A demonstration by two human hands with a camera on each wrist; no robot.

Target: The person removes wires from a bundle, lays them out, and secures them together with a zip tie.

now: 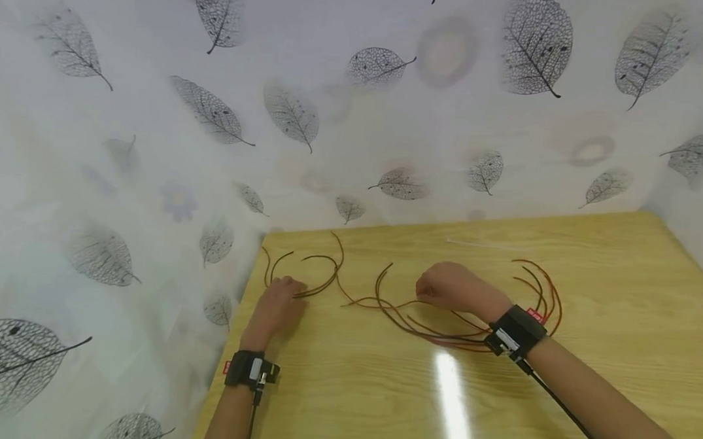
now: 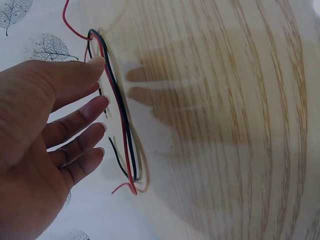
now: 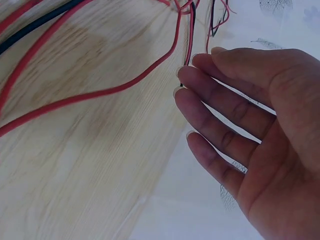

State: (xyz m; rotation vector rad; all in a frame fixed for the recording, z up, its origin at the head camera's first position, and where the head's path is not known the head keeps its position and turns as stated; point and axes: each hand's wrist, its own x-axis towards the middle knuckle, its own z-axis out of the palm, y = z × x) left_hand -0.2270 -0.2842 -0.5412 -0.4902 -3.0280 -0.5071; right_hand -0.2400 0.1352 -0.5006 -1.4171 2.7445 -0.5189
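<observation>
Wires of red and black lie on the table [image 1: 343,402]: a smaller left bundle [image 2: 126,120] near its left edge, and a larger, looser right bundle [image 1: 452,345] under the right forearm. Red strands [image 1: 356,303] cross between the two.

Left hand [image 1: 274,304]: at the left bundle, thumb and forefinger near each other, remaining fingers loosely bent; no strand is seen clamped, and contact cannot be confirmed. Right hand [image 1: 460,290]: over the far side of the right bundle, fingers relaxed, nothing seen in them.

Recommended practice, in my judgement: rest the left fingertips lightly on the smaller bundle, then pinch one strand near its free end and draw it out low and slowly. Free the crossing strands first (these look the likeliest to drag their neighbours). Keep the right wrist strap off the curves beneath it.
</observation>
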